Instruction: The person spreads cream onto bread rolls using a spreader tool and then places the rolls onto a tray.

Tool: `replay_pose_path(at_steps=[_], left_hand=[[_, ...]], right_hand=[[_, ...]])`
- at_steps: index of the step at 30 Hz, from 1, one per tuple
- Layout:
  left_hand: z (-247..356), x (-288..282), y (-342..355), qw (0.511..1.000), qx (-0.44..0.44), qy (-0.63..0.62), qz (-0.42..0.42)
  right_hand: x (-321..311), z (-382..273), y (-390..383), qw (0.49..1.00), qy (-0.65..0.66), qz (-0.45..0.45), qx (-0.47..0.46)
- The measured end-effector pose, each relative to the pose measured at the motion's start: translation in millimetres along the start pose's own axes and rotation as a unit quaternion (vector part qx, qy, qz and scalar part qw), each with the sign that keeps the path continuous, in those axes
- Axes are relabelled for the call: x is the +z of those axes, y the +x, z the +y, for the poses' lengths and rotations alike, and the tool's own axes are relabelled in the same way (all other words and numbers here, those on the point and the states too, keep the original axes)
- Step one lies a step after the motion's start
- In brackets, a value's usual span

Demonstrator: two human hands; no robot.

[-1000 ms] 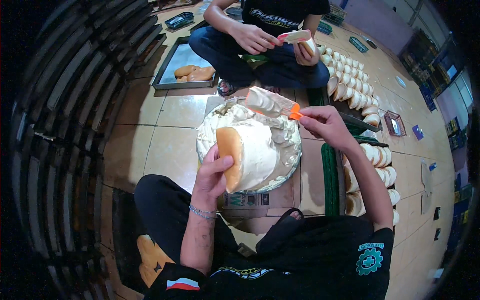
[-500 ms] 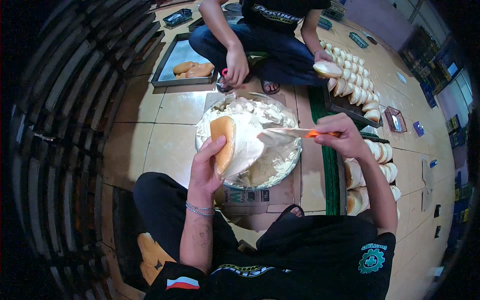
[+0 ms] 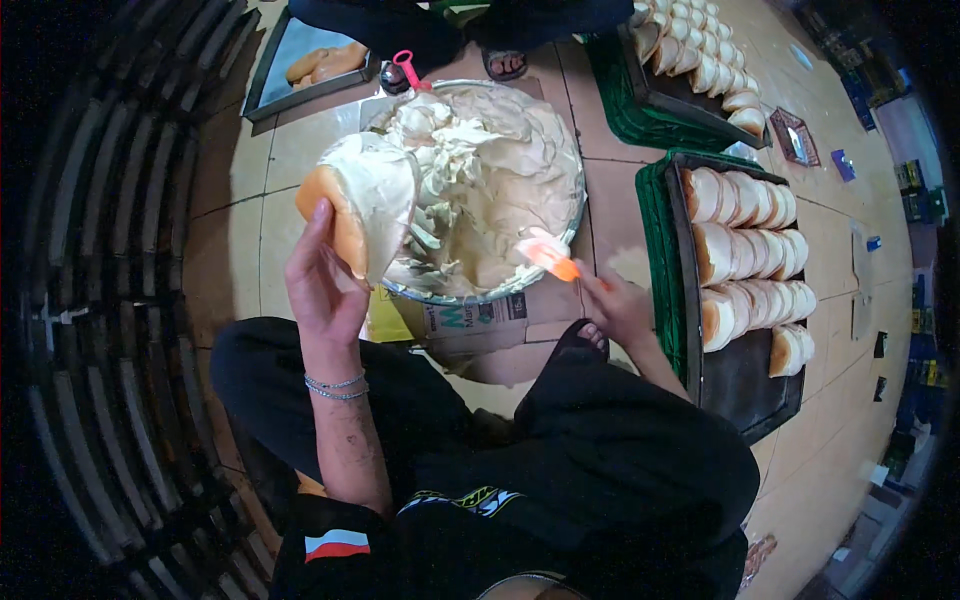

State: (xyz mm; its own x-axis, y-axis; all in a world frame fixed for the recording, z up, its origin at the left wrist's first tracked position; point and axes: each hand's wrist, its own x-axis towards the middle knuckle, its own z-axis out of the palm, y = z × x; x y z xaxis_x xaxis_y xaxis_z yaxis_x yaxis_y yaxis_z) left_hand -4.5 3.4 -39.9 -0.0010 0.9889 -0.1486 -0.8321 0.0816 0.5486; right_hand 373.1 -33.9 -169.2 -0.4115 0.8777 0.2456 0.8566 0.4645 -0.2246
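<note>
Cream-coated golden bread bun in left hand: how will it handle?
Cream-coated golden bread bun: probably soft, given its puffy baked look. White face likely slippery, being thickly smeared. Bare crust, where the left hand touches, should grip better.

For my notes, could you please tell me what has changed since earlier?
The left hand has moved the creamed bread left across the bowl; the right hand has drawn the spatula off the bread to the bowl's near-right rim. The co-worker's hands released the red-handled tool and left view. Bread and spatula stay held.
</note>
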Motion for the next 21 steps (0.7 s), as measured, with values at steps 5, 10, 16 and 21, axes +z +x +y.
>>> replay_pose_path(at_steps=[5, 10, 16, 21], left_hand=[[-4, -5, -6, 0.999, 0.014, 0.004, 0.033], [-18, -10, -2, 0.999, -0.017, 0.015, -0.039], [-15, 23, -12, 0.999, -0.026, 0.036, -0.017], [-20, 17, -18, 0.994, -0.079, 0.038, -0.063]], right_hand=[[-38, 30, -38, 0.995, 0.073, 0.038, 0.053], [9, 12, -14, 0.799, 0.504, 0.011, 0.329], [-43, 34, -51, 0.854, 0.412, -0.011, 0.319], [-138, -7, 60, 0.964, 0.246, 0.098, 0.033]])
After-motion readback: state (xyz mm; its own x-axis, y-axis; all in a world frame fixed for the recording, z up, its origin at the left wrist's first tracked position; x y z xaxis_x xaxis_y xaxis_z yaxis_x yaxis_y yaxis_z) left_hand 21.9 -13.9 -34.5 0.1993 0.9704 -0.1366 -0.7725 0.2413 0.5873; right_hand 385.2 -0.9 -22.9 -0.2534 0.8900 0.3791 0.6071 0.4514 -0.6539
